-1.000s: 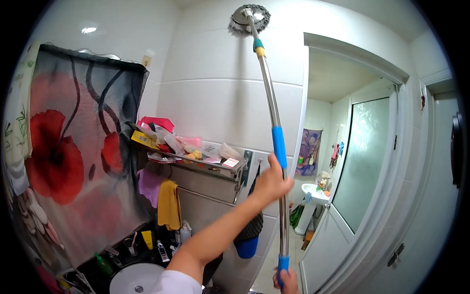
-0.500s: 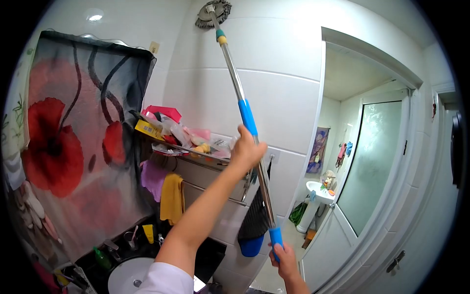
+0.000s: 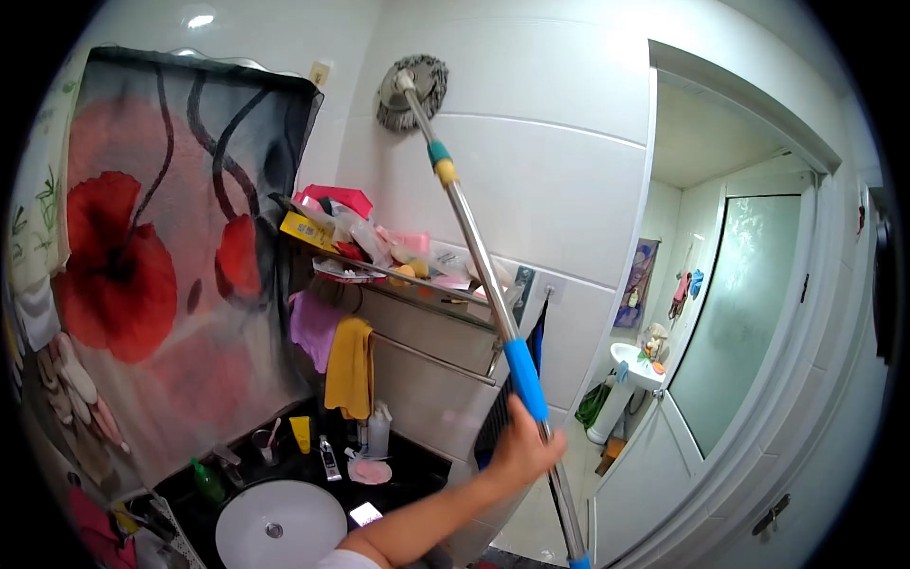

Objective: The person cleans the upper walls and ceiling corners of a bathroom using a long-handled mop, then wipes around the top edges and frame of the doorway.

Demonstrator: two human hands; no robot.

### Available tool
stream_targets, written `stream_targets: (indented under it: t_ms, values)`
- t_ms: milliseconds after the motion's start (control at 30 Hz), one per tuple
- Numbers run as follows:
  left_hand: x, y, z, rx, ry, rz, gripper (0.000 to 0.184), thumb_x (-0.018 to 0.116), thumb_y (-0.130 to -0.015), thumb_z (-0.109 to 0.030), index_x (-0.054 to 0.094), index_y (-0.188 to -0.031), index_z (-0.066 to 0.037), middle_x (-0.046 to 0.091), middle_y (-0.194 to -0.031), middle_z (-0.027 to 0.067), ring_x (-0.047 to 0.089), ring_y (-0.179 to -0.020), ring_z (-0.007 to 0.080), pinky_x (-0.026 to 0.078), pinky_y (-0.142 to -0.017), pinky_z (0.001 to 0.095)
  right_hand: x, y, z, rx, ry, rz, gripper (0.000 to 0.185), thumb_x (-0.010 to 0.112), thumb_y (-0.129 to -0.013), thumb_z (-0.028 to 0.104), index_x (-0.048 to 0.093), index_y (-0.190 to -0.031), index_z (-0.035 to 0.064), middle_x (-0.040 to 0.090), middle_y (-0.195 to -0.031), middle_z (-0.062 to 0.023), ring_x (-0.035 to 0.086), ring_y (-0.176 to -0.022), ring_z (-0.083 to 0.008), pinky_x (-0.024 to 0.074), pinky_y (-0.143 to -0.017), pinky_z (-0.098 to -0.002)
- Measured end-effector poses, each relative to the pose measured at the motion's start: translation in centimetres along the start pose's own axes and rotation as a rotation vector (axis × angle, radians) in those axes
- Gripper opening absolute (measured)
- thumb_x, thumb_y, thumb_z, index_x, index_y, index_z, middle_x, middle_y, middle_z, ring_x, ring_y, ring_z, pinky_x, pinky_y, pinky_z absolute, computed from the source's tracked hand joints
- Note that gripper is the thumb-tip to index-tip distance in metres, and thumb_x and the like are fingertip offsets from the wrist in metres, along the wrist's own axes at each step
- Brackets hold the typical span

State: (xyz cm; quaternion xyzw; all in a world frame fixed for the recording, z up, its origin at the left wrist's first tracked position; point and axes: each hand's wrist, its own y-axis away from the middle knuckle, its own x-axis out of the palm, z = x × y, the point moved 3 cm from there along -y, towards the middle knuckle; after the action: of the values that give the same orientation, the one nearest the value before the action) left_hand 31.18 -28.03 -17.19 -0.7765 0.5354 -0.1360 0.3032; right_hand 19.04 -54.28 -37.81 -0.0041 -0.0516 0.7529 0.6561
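Observation:
A long metal mop pole [image 3: 479, 251] with blue grips slants from the upper middle down to the bottom right of centre. Its round grey mop head [image 3: 414, 92] is against the white tiled wall [image 3: 531, 76], above the shelf. My left hand [image 3: 523, 444] is closed around the pole just below the upper blue grip. The lower blue grip shows only at the bottom edge, and my right hand is out of the frame.
A metal shelf [image 3: 427, 299] holds bags and boxes, with a yellow towel [image 3: 349, 368] below. A flowered cloth [image 3: 180, 247] hangs left. Beneath are a round sink [image 3: 282, 531], bottles and tubes. A doorway and a frosted glass door [image 3: 749, 313] are at the right.
The mop head has moved left, then down the wall. My left hand has moved lower with the pole. My right hand, earlier on the lower grip, has left the view.

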Motion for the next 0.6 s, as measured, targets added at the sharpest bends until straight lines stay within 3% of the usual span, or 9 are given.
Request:
stream_targets:
  t_ms: [67, 133, 200, 267, 300, 400, 500, 533, 600]
  values:
    - [-1.9, -4.0, -0.6, 0.076, -0.052, -0.052, 0.066, 0.061, -0.073, -0.022, 0.020, -0.117, 0.007, 0.056, -0.082, 0.0301, 0.058, -0.075, 0.0462, 0.047, -0.067, 0.0509, 0.6, -3.5, -1.9, 0.009, 0.012, -0.136, 0.031, 0.059, -0.087, 0.026, 0.056, -0.107, 0.0027, 0.049, -0.076, 0.0027, 0.042, -0.062, -0.0063, 0.0329, -0.051, -0.0227]
    - [-4.6, -8.9, -1.8, 0.108, -0.116, -0.124, 0.067, 0.060, -0.072, -0.020, 0.020, -0.119, 0.006, 0.056, -0.088, 0.0336, 0.057, -0.081, 0.0482, 0.047, -0.073, 0.0514, 2.1, -8.5, -1.9, -0.092, 0.267, -0.007, 0.027, 0.058, -0.088, 0.022, 0.054, -0.107, 0.0036, 0.047, -0.071, 0.0041, 0.040, -0.058, -0.0058, 0.0316, -0.049, -0.0214]
    - [-7.4, -13.7, -3.3, 0.171, -0.178, -0.184, 0.065, 0.059, -0.070, -0.020, 0.022, -0.116, 0.005, 0.057, -0.088, 0.0317, 0.059, -0.083, 0.0466, 0.048, -0.074, 0.0491, 10.2, -9.2, 9.5, -0.175, -0.016, 0.150, 0.040, 0.059, -0.085, 0.037, 0.054, -0.099, 0.0002, 0.045, -0.057, -0.0013, 0.035, -0.043, -0.0065, 0.0235, -0.039, -0.0209]
    - [-10.8, -17.1, -5.9, 0.065, -0.261, -0.145, 0.058, 0.061, -0.069, -0.020, 0.026, -0.109, 0.004, 0.057, -0.089, 0.0303, 0.060, -0.081, 0.0445, 0.049, -0.074, 0.0471, 13.9, -11.1, 12.5, -0.190, -0.091, 0.214, 0.030, 0.056, -0.089, 0.029, 0.054, -0.101, 0.0016, 0.046, -0.060, 0.0007, 0.036, -0.046, -0.0047, 0.0258, -0.043, -0.0198]
    - [-12.1, -19.1, -5.7, 0.119, -0.289, -0.169, 0.057, 0.061, -0.070, -0.021, 0.026, -0.107, 0.004, 0.058, -0.090, 0.0298, 0.060, -0.082, 0.0436, 0.049, -0.074, 0.0461, 15.3, -11.5, 13.5, -0.185, -0.087, 0.225, 0.030, 0.056, -0.089, 0.029, 0.054, -0.101, 0.0016, 0.046, -0.060, 0.0007, 0.036, -0.046, -0.0047, 0.0258, -0.043, -0.0198]
    - [-14.7, -19.4, -6.1, 0.069, -0.264, -0.153, 0.056, 0.061, -0.070, -0.021, 0.027, -0.107, 0.004, 0.057, -0.091, 0.0294, 0.060, -0.083, 0.0429, 0.049, -0.075, 0.0464, 18.3, -11.5, 14.0, -0.165, -0.162, 0.288, 0.024, 0.056, -0.090, 0.025, 0.053, -0.098, 0.0027, 0.047, -0.063, 0.0018, 0.038, -0.048, -0.0046, 0.0295, -0.044, -0.0194]
    - [-14.5, -17.4, -3.2, 0.216, -0.305, -0.214, 0.057, 0.061, -0.069, -0.022, 0.028, -0.108, 0.004, 0.057, -0.090, 0.0292, 0.060, -0.083, 0.0428, 0.048, -0.074, 0.0466, 18.2, -10.3, 11.4, -0.134, -0.140, 0.295, 0.022, 0.057, -0.090, 0.026, 0.051, -0.092, 0.0042, 0.047, -0.063, 0.0024, 0.040, -0.050, -0.0048, 0.0297, -0.044, -0.0194]
    - [-13.9, -16.4, -1.9, 0.201, -0.268, -0.224, 0.059, 0.061, -0.069, -0.022, 0.027, -0.109, 0.005, 0.057, -0.089, 0.0292, 0.059, -0.082, 0.0429, 0.048, -0.074, 0.0468, 17.4, -10.4, 9.7, -0.169, -0.053, 0.287, 0.038, 0.057, -0.089, 0.033, 0.051, -0.106, 0.0002, 0.047, -0.060, -0.0035, 0.034, -0.042, -0.0055, 0.0257, -0.040, -0.0200]
    - [-12.6, -13.8, -0.6, 0.133, -0.189, -0.208, 0.063, 0.061, -0.069, -0.023, 0.026, -0.112, 0.006, 0.057, -0.087, 0.0291, 0.059, -0.081, 0.0431, 0.047, -0.072, 0.0472, 15.7, -9.2, 8.1, -0.156, -0.058, 0.277, 0.029, 0.057, -0.088, 0.027, 0.053, -0.104, 0.0026, 0.046, -0.063, 0.0010, 0.036, -0.048, -0.0056, 0.0283, -0.043, -0.0208]
